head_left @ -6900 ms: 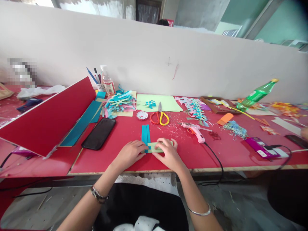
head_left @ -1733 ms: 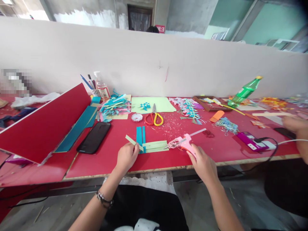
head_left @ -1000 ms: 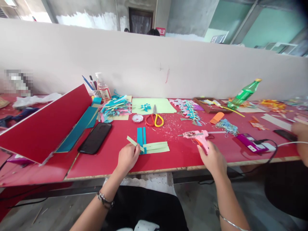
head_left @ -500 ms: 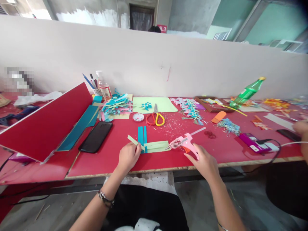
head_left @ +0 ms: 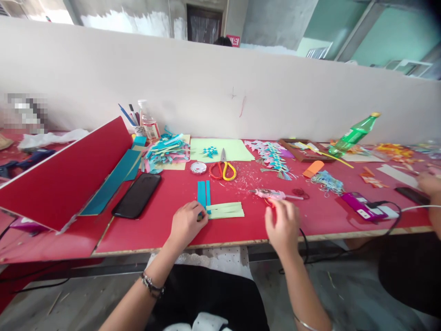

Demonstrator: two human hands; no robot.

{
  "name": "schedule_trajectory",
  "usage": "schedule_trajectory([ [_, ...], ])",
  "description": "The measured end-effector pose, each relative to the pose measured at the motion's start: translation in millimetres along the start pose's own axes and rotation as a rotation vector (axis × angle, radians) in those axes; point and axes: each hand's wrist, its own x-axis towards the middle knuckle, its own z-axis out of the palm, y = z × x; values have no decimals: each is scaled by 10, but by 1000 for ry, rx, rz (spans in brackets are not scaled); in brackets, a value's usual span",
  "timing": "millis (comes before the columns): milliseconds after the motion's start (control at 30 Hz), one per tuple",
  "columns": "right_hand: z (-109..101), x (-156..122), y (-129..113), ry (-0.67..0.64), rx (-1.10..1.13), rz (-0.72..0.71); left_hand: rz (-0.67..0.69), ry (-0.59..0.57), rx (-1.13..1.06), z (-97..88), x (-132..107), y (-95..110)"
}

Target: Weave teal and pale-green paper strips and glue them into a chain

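Note:
My left hand presses its fingers together at the corner where the pale green paper strips meet the two blue paper strips. The blue ones point away from me and the green ones lie out to the right. What sits under those fingertips is partly hidden. A pink glue gun lies on its side on the red table. Just on the near side of it is my right hand, its thumb and fingers apart with nothing seen in them.
Behind the strips lie scissors and a small round lid. A phone and an upright red board stand left. Cut strips form a pile at the back. Rightward are a purple power box and another person's hand.
My right hand has let go of the glue gun, which now lies flat on the table. The loose green strip my left hand held up is folded down, mostly hidden under the fingers.

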Motion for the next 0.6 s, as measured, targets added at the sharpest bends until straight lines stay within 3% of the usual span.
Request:
schedule_trajectory([
  [100,-13,-122,-448,-186,129,-270,1,-7,-12,-3,1,-7],
  [233,16,-257,-850,-373,165,-312,-3,-24,-38,2,-1,-17],
  [367,32,-289,-947,-426,148,-283,0,-21,-55,15,-3,-28],
  [600,33,-285,-890,-391,85,-260,-5,-31,-38,3,8,-15],
])
